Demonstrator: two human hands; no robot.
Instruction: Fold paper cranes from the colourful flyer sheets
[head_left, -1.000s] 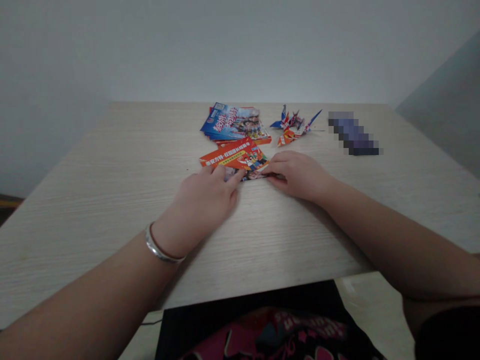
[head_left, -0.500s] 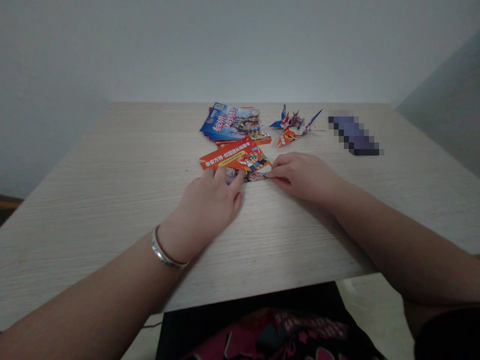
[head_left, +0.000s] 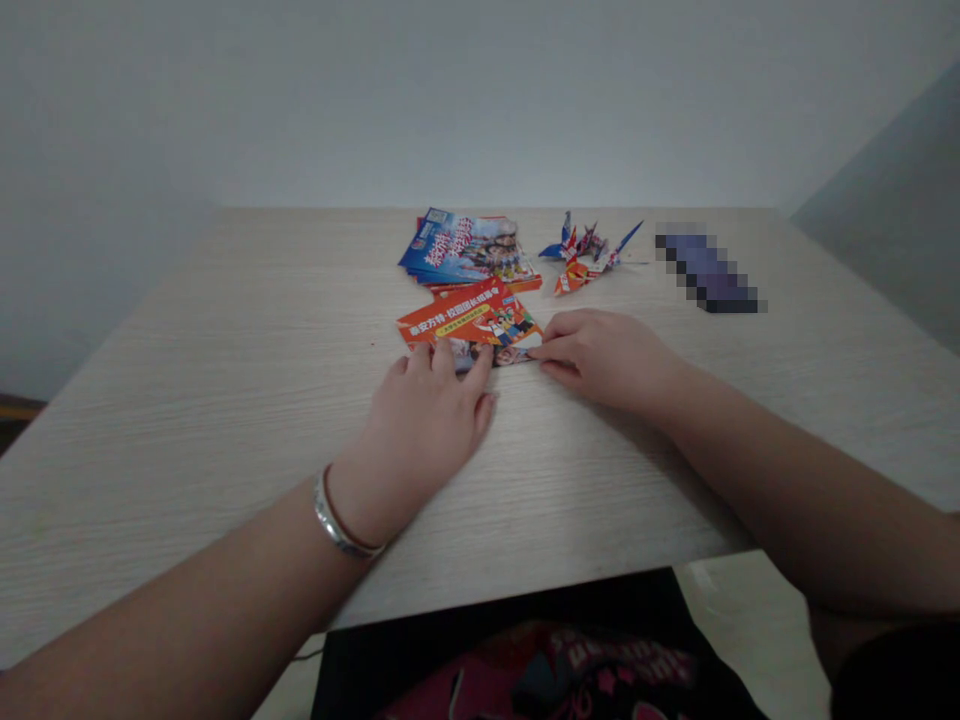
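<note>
An orange printed paper (head_left: pixel 472 320), folded, lies on the wooden table (head_left: pixel 225 400). My left hand (head_left: pixel 424 420) lies flat with its fingertips pressing the paper's near edge; a silver bangle sits on the wrist. My right hand (head_left: pixel 600 355) pinches the paper's right corner with curled fingers, resting on the table. Both hands touch the same sheet.
A stack of blue and orange leaflets (head_left: pixel 465 250) lies behind the paper. Folded paper cranes (head_left: pixel 589 255) stand to its right. A dark oblong object (head_left: pixel 705 272), blurred out, lies further right. The table's near edge runs just before my lap.
My left hand has slid slightly right along the paper's near edge, its fingers flatter. The right hand has barely shifted, still at the paper's right corner.
</note>
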